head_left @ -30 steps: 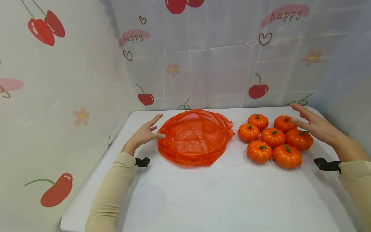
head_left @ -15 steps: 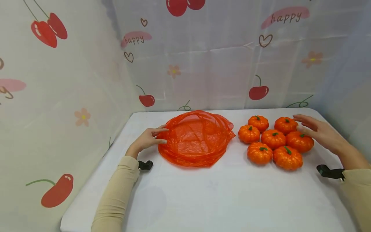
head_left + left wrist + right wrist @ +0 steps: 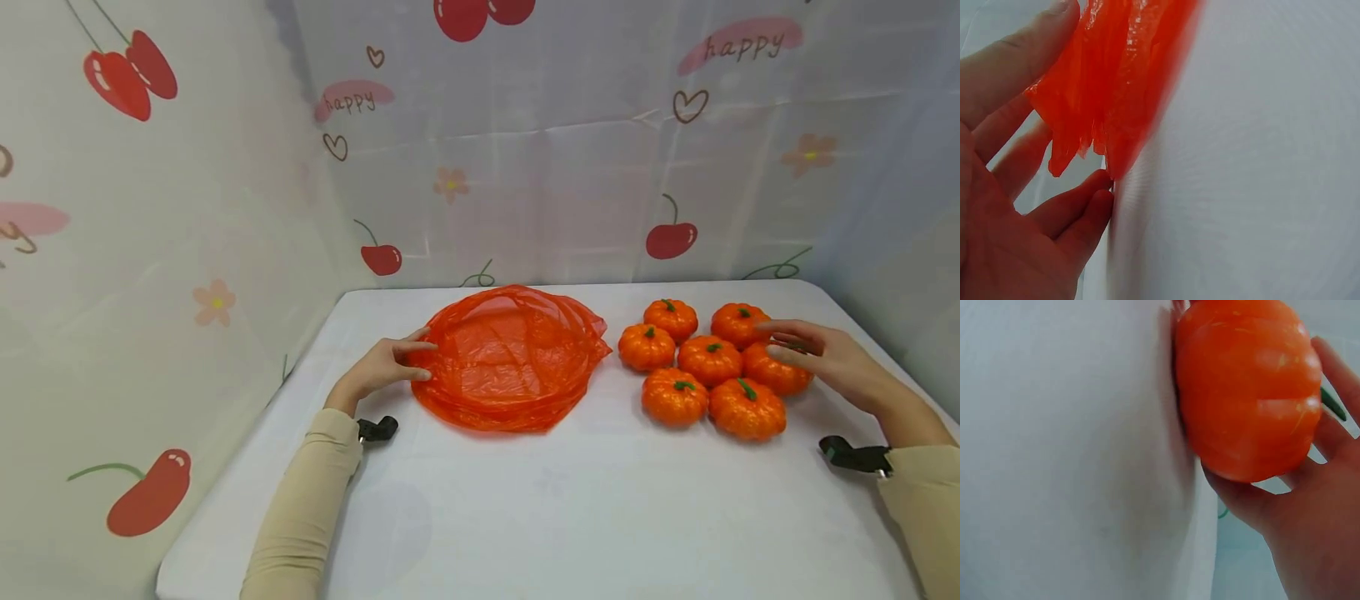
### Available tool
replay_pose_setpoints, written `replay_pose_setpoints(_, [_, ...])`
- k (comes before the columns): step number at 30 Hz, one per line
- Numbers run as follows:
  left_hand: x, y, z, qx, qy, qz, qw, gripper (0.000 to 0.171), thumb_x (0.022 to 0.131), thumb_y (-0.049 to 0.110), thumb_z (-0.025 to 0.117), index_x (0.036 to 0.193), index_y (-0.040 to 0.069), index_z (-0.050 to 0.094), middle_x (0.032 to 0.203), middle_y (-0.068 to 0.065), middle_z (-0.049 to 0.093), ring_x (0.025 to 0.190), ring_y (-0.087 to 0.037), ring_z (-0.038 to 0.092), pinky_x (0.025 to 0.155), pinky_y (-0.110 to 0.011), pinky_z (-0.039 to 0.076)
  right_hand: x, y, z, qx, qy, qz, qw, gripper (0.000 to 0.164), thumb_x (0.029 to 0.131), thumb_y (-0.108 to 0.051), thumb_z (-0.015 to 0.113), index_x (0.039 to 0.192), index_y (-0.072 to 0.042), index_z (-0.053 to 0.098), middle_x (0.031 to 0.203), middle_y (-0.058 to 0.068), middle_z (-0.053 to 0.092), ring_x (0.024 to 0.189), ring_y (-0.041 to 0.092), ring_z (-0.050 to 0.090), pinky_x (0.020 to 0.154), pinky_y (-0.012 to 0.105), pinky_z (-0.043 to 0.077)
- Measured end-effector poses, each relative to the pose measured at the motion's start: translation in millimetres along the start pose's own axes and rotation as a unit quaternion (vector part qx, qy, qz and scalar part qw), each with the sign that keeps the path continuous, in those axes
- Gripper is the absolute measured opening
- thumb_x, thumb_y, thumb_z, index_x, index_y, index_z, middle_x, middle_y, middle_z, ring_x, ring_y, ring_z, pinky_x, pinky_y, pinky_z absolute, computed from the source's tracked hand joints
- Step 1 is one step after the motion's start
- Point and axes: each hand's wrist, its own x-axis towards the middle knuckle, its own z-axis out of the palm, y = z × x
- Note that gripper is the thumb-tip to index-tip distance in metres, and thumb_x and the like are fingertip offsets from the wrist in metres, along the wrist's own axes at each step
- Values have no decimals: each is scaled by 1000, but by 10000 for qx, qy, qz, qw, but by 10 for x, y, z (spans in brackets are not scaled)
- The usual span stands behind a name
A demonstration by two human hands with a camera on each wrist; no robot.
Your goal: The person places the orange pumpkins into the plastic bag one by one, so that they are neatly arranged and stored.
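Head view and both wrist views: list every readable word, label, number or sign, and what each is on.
"happy": right pink patch on the back curtain
"happy": smaller pink patch, left, same curtain
Pink patch on the side curtain: lettering cut off by the frame edge, unreadable
Red bag and pumpkins: none visible
Wrist views: none

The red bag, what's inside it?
Inside the red bag I can see only creased, shiny plastic. The pumpkins sit outside, beside it. What's tucked under its folded edges is covered, so I can't tell.
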Motion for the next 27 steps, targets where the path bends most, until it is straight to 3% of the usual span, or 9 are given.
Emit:
replay_pose_setpoints(3, [4,-1,4,16,-26,41,10000,56,86,32,85,137,19,69,166,4,39,159,-25,25,126,-52,29,-19,44,8,-55,43,98,9999,50,105,-35,59,147,-10,51,123,-35,40,109,-10,37,98,57,41])
replay_pose_setpoints(5, [6,-3,0,30,-34,48,10000,54,86,31,85,136,18,69,166,3,39,159,-25,25,126,-53,28,-24,75,11,-91,75,148,9998,50,104,-36,61,147,-12,52,121,-38,40,108,-14,35,93,48,39])
replay_pose_setpoints(12, [6,-15,-5,78,-62,-63,9999,48,87,31,85,132,21,72,166,7,38,159,-25,25,126,-52,29,-43,184,26,124,0,242,9996,52,100,-37,68,144,-13,54,122,-38,38,110,-14,28,106,74,31])
replay_pose_setpoints(14, [4,-14,0,66,-57,-111,9999,47,87,31,85,131,23,73,166,8,38,159,-26,26,125,-51,32,-51,204,23,93,11,259,9996,54,98,-39,70,144,-13,55,122,-38,38,110,-14,28,106,71,32])
replay_pose_setpoints(18, [-9,-29,9,31,-72,-210,9997,47,87,34,83,132,24,73,167,7,36,158,-29,26,118,-47,42,-69,247,29,40,45,288,9996,57,95,-38,74,145,-15,55,125,-39,38,112,-16,29,105,49,35])
replay_pose_setpoints(20, [-15,-38,13,25,-62,-264,9996,47,88,35,83,132,24,72,167,8,35,158,-28,26,115,-45,45,-71,267,37,144,23,317,9994,60,94,-36,76,146,-15,54,126,-39,39,113,-17,28,112,49,32])
replay_pose_setpoints(22, [-19,-47,16,19,-40,-316,9995,46,87,35,83,131,24,73,167,9,35,158,-28,25,115,-44,46,-70,284,45,246,3,339,9991,62,93,-34,77,147,-16,53,128,-38,38,114,-17,28,117,49,29])
replay_pose_setpoints(25, [-15,-53,25,-19,-5,-332,9994,45,87,33,84,129,23,74,167,8,36,159,-28,25,119,-46,42,-76,304,47,283,40,340,9990,62,93,-33,78,146,-15,53,126,-39,40,114,-18,29,116,27,32])
replay_pose_setpoints(27, [-10,-56,35,-41,11,-322,9995,44,87,32,84,128,22,74,166,6,37,159,-29,25,122,-48,39,-86,327,49,270,73,345,9990,60,93,-34,78,145,-14,54,125,-39,41,113,-17,30,116,29,33])
